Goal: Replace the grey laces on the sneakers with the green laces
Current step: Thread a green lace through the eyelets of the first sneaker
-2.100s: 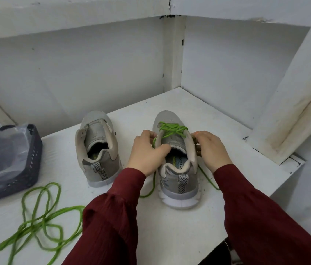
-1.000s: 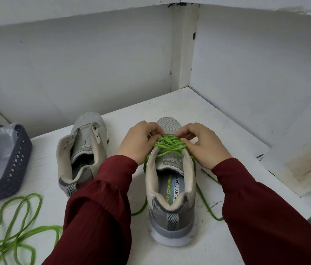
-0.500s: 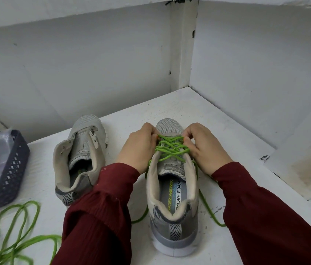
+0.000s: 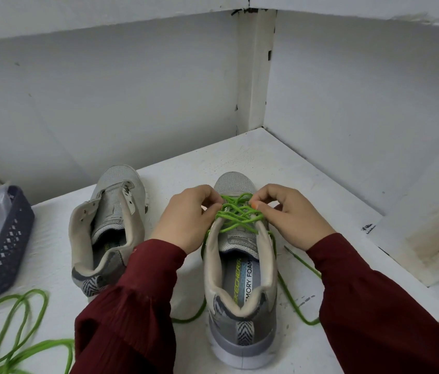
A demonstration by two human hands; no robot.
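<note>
- Partway through relacing, a person's left hand (image 4: 186, 220) and right hand (image 4: 291, 217), fingers curled, each pinch the crossings of a bright green cord lace (image 4: 237, 215) on the right-hand grey mesh sneaker (image 4: 240, 292), which stands on a white painted shelf (image 4: 240, 149).
- Doing it well likely means snugging each crossing evenly and keeping both loose ends equal.
- To the left lie an unlaced grey twin sneaker (image 4: 107, 228) and a second loose green lace (image 4: 18, 327).
</note>
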